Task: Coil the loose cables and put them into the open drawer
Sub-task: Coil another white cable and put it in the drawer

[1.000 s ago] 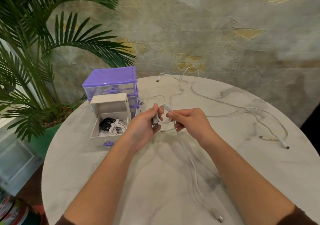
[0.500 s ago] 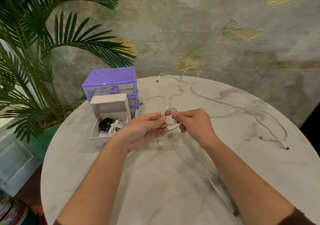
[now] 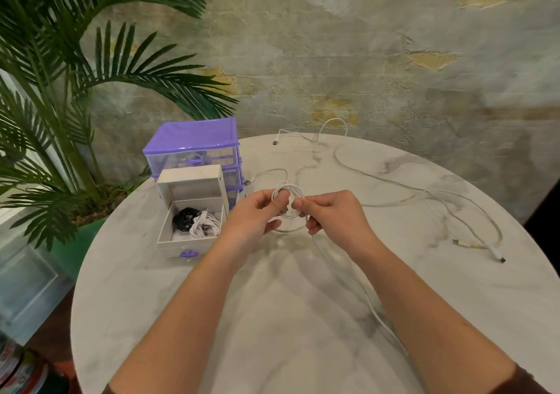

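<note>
Since the earlier frame the trailing white cable has been drawn further up the bench (image 3: 303, 318), and the coil (image 3: 288, 202) between the hands has gained loops. A palm plant (image 3: 75, 90) stands far left. Next, the purple drawer unit (image 3: 194, 148) sits at the bench's left edge; its open drawer (image 3: 191, 242) holds a black coiled cable (image 3: 185, 219) beside a white coiled cable (image 3: 204, 227). At centre, the left hand (image 3: 257, 217) grips the coil; the right hand (image 3: 330, 214) pinches its other side, hands close together. Loose white cables (image 3: 424, 193) sprawl across the right half.
</note>
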`<state>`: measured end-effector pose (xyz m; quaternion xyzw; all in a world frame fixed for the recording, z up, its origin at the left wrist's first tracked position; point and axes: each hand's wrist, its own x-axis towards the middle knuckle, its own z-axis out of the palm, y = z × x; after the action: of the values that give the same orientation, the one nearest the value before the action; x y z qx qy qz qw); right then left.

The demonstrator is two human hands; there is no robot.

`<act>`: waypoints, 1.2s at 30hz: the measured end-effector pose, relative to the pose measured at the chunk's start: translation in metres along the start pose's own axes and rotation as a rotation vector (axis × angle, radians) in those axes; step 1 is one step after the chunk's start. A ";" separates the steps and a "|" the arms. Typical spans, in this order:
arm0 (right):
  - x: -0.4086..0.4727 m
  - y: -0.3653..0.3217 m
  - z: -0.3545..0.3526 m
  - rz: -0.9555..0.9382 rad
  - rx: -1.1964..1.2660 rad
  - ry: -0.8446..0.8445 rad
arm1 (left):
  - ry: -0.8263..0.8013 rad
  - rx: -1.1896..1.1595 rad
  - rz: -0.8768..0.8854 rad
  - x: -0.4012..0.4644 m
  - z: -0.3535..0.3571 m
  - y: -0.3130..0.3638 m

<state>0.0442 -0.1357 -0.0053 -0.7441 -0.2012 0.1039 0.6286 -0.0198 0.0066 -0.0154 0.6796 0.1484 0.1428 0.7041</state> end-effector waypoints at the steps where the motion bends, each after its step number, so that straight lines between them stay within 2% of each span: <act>1: 0.000 0.000 0.000 -0.003 0.000 -0.005 | 0.033 0.023 0.018 0.001 0.001 -0.001; 7: 0.000 0.000 0.000 -0.020 0.010 -0.009 | 0.124 0.147 0.105 0.001 0.006 -0.002; 19: 0.003 -0.001 -0.008 0.006 0.086 0.023 | 0.011 0.270 0.151 0.001 0.009 -0.004; 24: 0.004 -0.001 -0.011 -0.003 0.121 0.040 | 0.006 0.248 0.114 0.001 0.011 -0.003; 30: 0.003 0.000 -0.010 -0.018 0.022 0.095 | 0.037 0.212 0.066 0.001 0.012 -0.004; 36: 0.005 0.002 -0.009 -0.043 0.004 0.125 | -0.063 -0.015 0.078 -0.004 0.008 0.003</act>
<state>0.0526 -0.1420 -0.0053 -0.7434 -0.1772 0.0439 0.6435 -0.0204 -0.0021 -0.0124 0.6839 0.0985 0.1495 0.7073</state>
